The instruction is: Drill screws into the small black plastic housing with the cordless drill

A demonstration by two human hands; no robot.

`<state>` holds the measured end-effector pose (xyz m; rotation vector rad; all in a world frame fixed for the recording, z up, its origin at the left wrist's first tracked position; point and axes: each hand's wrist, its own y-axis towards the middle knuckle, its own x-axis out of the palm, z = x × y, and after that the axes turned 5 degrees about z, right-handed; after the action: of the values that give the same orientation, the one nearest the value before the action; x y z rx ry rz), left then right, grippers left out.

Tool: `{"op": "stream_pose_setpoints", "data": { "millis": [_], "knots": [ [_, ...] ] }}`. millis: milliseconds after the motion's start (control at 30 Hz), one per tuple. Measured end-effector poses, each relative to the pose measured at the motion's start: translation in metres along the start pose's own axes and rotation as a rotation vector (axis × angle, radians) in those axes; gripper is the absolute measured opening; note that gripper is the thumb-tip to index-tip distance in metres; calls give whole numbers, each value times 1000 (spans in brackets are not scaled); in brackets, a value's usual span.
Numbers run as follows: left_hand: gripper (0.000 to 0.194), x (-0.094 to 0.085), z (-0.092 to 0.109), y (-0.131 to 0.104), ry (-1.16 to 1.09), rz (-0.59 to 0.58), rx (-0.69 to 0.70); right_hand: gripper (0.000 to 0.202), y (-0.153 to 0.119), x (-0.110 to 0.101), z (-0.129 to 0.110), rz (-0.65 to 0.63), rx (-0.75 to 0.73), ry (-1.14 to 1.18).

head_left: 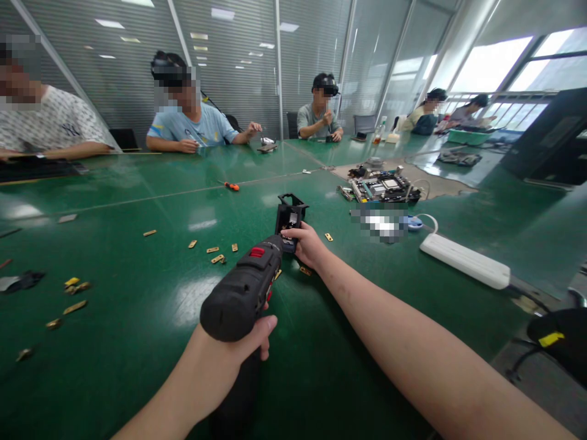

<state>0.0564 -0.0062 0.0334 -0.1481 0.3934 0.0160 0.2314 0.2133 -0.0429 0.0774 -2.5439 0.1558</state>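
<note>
My left hand (247,342) is wrapped round the grip of a black cordless drill (243,287) with a red switch on top. The drill's front end points away from me, at a black plastic housing (290,214) with an open frame on top. Small metal parts show inside the housing, too small to name. My right hand (309,244) grips the housing from its right side, thumb across the near face. Whether the drill's tip touches the housing is hidden. Small brass plates (213,250) lie to the left, and another brass plate (329,236) sits right of my right hand.
An orange-handled screwdriver (232,186) lies farther back. A circuit board (385,184) and a white power strip (465,260) are on the right of the green table (137,366). Brass pieces (77,287) lie scattered at left. Several people sit along the far side.
</note>
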Motion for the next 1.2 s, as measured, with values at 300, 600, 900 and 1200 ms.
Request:
{"op": "stream_pose_setpoints", "data": {
  "millis": [300, 600, 900, 1200],
  "knots": [
    [26, 0, -3, 1, -10, -31, 12, 44, -1, 1, 0, -3, -8, 1],
    [21, 0, -4, 1, -41, -42, 30, 45, -3, 1, -2, -1, 2, 3],
    [18, -1, -1, 0, -21, -43, 70, 44, -3, 2, -3, 5, 5, 7],
    [18, 0, -1, 1, -52, -43, 26, 44, 0, -1, 2, -20, -37, -33]
  ]
}}
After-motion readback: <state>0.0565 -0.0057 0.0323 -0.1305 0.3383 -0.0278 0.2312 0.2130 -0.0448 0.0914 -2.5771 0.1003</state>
